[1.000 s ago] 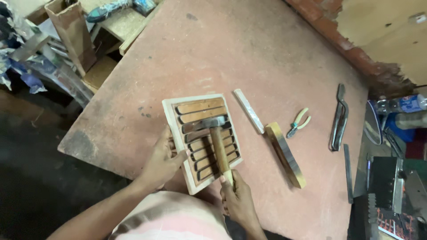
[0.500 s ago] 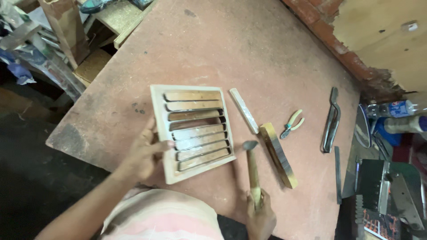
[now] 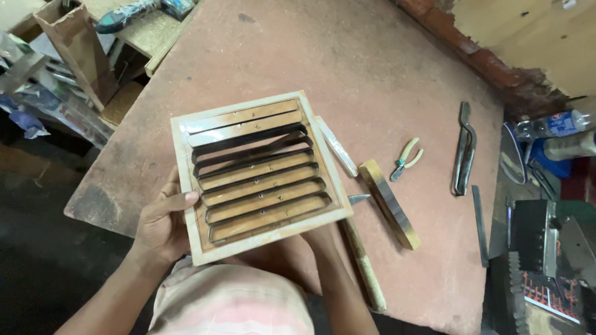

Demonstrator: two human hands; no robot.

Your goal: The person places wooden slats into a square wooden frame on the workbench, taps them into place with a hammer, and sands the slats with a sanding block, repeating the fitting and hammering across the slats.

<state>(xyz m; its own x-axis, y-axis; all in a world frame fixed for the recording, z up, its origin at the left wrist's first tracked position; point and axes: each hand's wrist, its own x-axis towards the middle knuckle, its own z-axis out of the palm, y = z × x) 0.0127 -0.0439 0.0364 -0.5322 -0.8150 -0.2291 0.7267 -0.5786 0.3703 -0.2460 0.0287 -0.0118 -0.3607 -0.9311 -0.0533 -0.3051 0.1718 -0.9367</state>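
Worktable [image 3: 397,74]: large reddish board top, spreading away from both hands on every side but the near one.

Louvred wooden frame [image 3: 257,174]: square, pale border, brown slats with dark metal strips between them. Lifted off the table and tilted up toward the camera, held between the two hands, directly above the person's lap.

Left hand [image 3: 162,222]: forearm comes up from lower left; palm wraps the frame's left lower edge, thumb lying across the front border, fingers behind and out of sight. Closed grip on the frame.

Right hand [image 3: 320,234]: forearm rises from the bottom centre; the hand is mostly hidden under the frame's lower right corner, only the wrist end showing. It supports the frame from beneath; how the fingers curl cannot be told.

Hammer [image 3: 362,260]: lying on the table just right of the right wrist, wooden handle toward the person, metal head tucked under the frame's corner.

Wooden block [image 3: 388,203]: long, just right of the hammer.

Pale strip [image 3: 336,146]: beside the frame's right edge.

Metal bar [image 3: 464,149]: well to the right of the hands.

Pliers [image 3: 406,159]: small, light-handled, between block and bar.
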